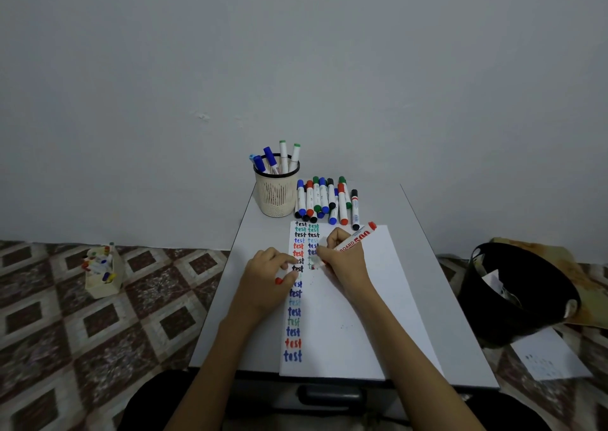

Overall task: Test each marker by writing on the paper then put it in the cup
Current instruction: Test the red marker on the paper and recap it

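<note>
My right hand [342, 256] grips a red whiteboard marker [357, 238], its tip down on the white paper [355, 315] beside the second column of "test" words. My left hand [268, 274] rests on the paper's left edge and holds the red cap [279, 280] between thumb and fingers. A beige mesh cup [277, 194] at the back of the table holds several blue and green markers. To its right lies a pile of capped markers [325, 200] in blue, red, green and black.
The small grey table [437, 282] stands against a plain wall. On the patterned floor, a beige box with small coloured items [102, 271] sits to the left. A black bin [516, 294] and a loose sheet [549, 355] are on the right.
</note>
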The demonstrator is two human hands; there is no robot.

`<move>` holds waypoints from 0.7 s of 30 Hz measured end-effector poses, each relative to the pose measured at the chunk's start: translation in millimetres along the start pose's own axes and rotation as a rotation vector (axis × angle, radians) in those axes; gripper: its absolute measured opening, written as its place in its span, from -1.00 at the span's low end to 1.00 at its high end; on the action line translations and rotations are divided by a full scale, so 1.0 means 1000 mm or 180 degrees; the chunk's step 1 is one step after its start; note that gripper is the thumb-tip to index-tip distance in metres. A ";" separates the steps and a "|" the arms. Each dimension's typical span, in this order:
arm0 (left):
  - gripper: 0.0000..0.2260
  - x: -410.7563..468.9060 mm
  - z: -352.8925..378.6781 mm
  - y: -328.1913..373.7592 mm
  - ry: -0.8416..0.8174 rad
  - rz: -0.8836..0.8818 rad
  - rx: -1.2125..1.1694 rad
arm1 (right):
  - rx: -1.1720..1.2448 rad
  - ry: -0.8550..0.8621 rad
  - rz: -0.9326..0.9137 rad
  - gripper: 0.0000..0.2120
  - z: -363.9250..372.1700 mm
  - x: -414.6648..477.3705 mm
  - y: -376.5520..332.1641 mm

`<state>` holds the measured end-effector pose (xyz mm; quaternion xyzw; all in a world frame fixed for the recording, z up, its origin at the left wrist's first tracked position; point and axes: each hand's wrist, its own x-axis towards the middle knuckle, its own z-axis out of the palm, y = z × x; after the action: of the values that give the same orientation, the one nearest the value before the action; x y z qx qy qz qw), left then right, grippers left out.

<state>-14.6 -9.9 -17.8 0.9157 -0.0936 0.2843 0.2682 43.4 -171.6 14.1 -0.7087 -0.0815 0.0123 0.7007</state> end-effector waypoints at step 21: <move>-0.75 0.002 0.000 0.004 -0.0124 -0.0239 -0.0023 | -0.0311 -0.0239 -0.0085 -0.68 0.002 -0.004 -0.002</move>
<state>-14.2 -12.9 -15.3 0.9229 -0.0654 0.2559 0.2801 39.3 -169.7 16.0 -0.7400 -0.1177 0.0256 0.6617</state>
